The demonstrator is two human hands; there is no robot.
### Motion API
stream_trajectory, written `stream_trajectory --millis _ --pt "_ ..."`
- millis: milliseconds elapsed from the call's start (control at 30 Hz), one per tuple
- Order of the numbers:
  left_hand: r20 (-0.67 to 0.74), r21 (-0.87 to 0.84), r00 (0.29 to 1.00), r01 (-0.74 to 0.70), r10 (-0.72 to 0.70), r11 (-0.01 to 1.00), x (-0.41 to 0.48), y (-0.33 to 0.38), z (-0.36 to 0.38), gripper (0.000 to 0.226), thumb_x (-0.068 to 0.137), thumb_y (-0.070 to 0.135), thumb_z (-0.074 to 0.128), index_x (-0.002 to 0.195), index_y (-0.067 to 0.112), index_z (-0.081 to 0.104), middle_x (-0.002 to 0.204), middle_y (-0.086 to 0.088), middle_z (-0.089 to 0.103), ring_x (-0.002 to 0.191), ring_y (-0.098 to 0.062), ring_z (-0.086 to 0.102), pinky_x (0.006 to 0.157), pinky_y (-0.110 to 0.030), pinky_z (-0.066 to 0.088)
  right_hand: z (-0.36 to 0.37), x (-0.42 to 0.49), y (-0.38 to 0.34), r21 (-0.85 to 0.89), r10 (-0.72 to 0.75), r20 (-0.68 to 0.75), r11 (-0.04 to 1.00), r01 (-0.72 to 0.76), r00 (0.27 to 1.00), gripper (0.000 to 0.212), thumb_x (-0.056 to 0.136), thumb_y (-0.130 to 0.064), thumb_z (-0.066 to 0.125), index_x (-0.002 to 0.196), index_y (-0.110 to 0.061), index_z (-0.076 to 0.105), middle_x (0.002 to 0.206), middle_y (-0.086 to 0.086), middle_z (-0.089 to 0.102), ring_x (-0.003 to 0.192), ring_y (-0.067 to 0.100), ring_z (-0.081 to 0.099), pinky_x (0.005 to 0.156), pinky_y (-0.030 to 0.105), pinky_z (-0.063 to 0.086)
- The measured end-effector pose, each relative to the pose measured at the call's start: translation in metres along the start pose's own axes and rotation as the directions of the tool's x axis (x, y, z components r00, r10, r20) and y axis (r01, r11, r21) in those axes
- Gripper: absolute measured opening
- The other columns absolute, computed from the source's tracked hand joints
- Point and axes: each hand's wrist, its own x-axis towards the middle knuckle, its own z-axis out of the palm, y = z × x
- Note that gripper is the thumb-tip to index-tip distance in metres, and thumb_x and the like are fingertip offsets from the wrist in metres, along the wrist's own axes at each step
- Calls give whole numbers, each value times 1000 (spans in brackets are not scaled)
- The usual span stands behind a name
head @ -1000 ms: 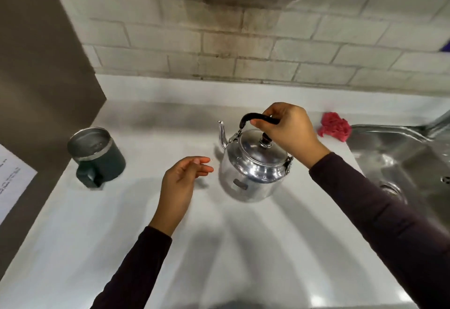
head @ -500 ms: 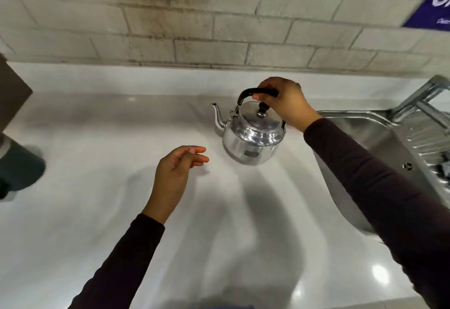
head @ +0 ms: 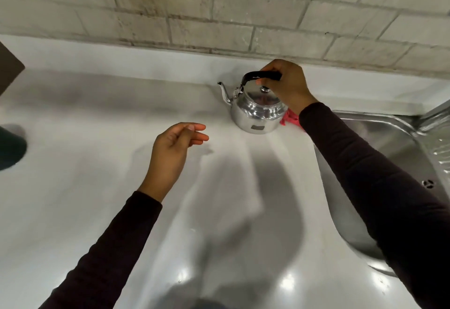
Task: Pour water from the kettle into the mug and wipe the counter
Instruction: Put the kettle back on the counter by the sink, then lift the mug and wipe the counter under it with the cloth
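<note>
A shiny metal kettle (head: 258, 111) with a black handle stands upright at the back of the white counter (head: 97, 187), spout pointing left. My right hand (head: 287, 84) grips its handle from above. Just behind the kettle, to its right, a bit of the red cloth (head: 291, 120) shows, mostly hidden by my right sleeve. My left hand (head: 174, 153) hovers over the counter's middle, fingers loosely apart and holding nothing. The dark green mug (head: 11, 149) is cut off at the left edge.
A steel sink (head: 379, 143) is set into the counter on the right, with a drainer at the far right. A brick wall (head: 219, 11) runs along the back. A dark panel corner (head: 8, 70) shows at upper left.
My right hand carried the kettle away from the mug, back and to the right, down near the red cloth. The view swung right, pushing the mug to the left edge. My left hand kept its pose.
</note>
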Motion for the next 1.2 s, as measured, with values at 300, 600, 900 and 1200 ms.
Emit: stream_trajectory --millis 300,600,900,1200 --pt "27 14 999 43 -44 999 -6 -12 7 29 97 15 40 88 20 67 84 -3 71 72 2 68 72 -8 49 37 -63 46 -158 -201 96 964 215 975 32 84 1 59 115 -4 65 143 22 44 138 34 32 116 21 9" --pt "88 61 994 58 -63 996 -16 -23 14 29 97 13 40 90 18 67 85 0 71 73 2 68 70 -6 47 13 -55 86 -69 62 -381 993 -95 923 47 76 -3 42 122 -4 53 137 19 45 129 32 42 110 45 32" --pt "114 71 987 107 -114 992 -41 -39 10 33 96 13 42 85 26 69 70 15 75 73 -1 69 71 -8 50 8 -50 121 -431 335 -132 829 -358 933 47 80 -47 62 107 -9 64 119 16 61 126 33 43 103 42 42" --pt "86 31 990 112 -114 993 -56 -40 -30 32 96 14 42 86 24 70 73 10 75 74 0 69 71 -7 49 55 -156 44 -280 234 -102 926 -253 967 36 76 -38 64 64 -4 59 83 15 65 84 31 57 87 38 43"
